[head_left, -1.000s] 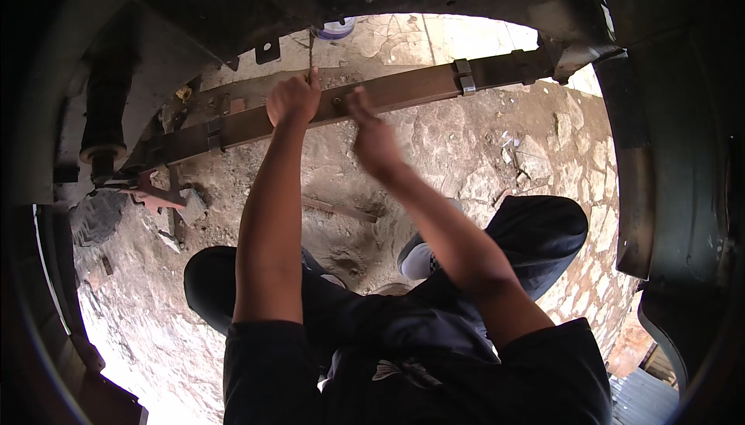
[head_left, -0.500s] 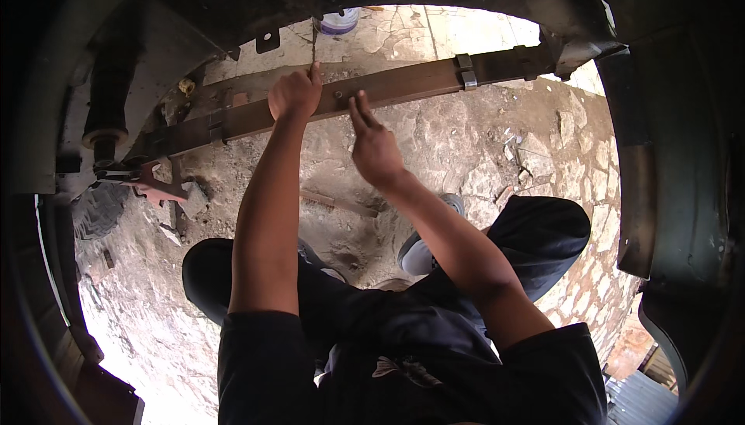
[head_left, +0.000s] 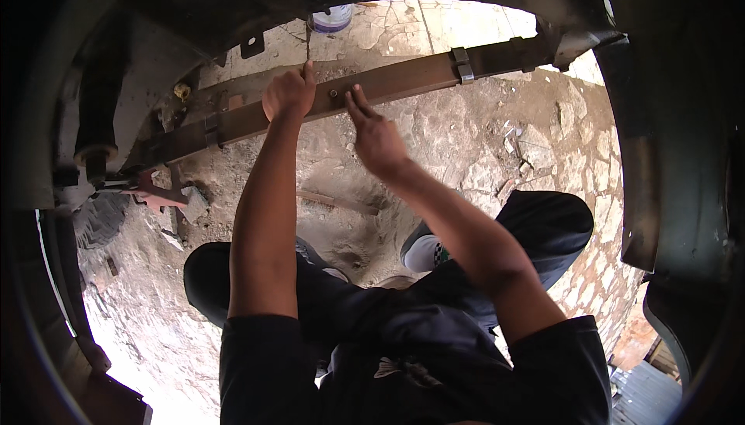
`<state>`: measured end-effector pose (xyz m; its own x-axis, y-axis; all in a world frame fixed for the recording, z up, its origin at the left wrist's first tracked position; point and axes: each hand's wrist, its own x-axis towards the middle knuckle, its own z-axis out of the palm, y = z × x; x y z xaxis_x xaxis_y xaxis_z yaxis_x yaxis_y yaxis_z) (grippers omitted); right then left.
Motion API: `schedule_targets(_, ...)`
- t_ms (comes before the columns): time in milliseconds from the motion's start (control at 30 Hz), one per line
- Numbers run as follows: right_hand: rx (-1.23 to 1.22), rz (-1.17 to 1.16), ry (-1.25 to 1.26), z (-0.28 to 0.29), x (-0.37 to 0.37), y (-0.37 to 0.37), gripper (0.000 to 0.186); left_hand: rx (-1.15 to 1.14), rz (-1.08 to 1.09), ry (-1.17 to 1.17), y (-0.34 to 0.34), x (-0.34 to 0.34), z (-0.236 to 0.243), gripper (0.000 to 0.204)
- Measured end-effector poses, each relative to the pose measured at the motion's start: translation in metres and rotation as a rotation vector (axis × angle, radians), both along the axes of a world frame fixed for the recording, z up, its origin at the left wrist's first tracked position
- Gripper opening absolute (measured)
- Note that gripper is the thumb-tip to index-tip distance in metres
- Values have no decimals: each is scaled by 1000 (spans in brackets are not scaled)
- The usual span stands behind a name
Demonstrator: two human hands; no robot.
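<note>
Your left hand [head_left: 288, 95] is curled up at the long, flat, brown metal bar [head_left: 411, 77], which runs across the upper part of the frame. I can't tell if it grips the bar. Your right hand [head_left: 380, 145] has two fingers [head_left: 358, 104] out straight over the bar, just beside a small round metal bolt [head_left: 334, 93]. I can't tell if the hand holds anything. A shiny grey metal clip [head_left: 463, 65] wraps the bar at upper right.
</note>
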<state>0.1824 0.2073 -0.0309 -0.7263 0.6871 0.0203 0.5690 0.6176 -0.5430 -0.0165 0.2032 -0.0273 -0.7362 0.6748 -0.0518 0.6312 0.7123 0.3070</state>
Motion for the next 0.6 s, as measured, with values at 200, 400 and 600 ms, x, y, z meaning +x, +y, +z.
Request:
schedule_targets(200,369,-154,-81,25,106,91,56,17,-3,-12,-10,-5,-1,52)
schedule_targets(400,-20,-97,140,-14,28,10,64,-35,2,0,-2,0,-1,47)
schedule_targets(600,231,-168,199,-14,75,66,56,22,14,15,-6,-4,-2,45)
